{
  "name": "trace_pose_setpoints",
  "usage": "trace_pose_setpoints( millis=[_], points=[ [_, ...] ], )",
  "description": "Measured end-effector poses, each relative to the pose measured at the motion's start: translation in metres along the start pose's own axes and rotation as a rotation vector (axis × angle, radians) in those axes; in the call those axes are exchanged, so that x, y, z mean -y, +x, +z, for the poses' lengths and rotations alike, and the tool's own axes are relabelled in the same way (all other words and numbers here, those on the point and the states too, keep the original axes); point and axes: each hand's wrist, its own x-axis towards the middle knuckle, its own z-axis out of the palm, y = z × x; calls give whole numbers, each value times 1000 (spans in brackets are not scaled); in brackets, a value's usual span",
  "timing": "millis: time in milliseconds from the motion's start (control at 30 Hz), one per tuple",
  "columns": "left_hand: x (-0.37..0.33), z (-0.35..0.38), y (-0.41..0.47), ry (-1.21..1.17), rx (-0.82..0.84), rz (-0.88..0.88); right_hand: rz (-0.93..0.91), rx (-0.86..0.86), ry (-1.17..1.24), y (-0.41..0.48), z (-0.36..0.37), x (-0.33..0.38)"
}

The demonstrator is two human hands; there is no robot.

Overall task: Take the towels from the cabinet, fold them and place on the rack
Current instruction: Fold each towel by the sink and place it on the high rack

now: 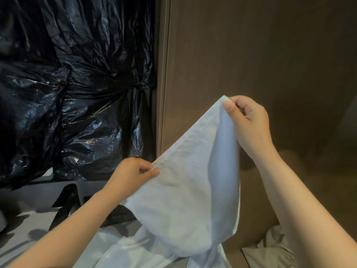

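A white towel point(183, 190) hangs spread in the air in front of me, its top edge slanting up from left to right. My left hand point(133, 173) pinches the lower left end of that edge. The upper right corner is pinched between thumb and fingers of my right hand point(249, 122), held higher. The rest of the cloth drapes down toward the bottom of the view and bunches there.
Crumpled black plastic sheeting point(73, 84) covers the left side. A brown wooden cabinet panel point(260, 55) fills the right. A grey surface point(29, 219) with dark objects lies at the lower left. Pale fabric point(270, 248) shows at the bottom right.
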Motion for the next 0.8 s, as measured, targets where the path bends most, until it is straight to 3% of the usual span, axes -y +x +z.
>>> trace_pose_setpoints(
  millis=[167,500,800],
  points=[
    [3,-12,13,136,5,-34,3,-29,25,4,-4,-2],
    [23,-25,21,60,-52,-111,30,-100,4,9,-16,-12],
    [40,-35,29,160,-132,-96,84,-191,3,19,-25,-20]
  ],
)
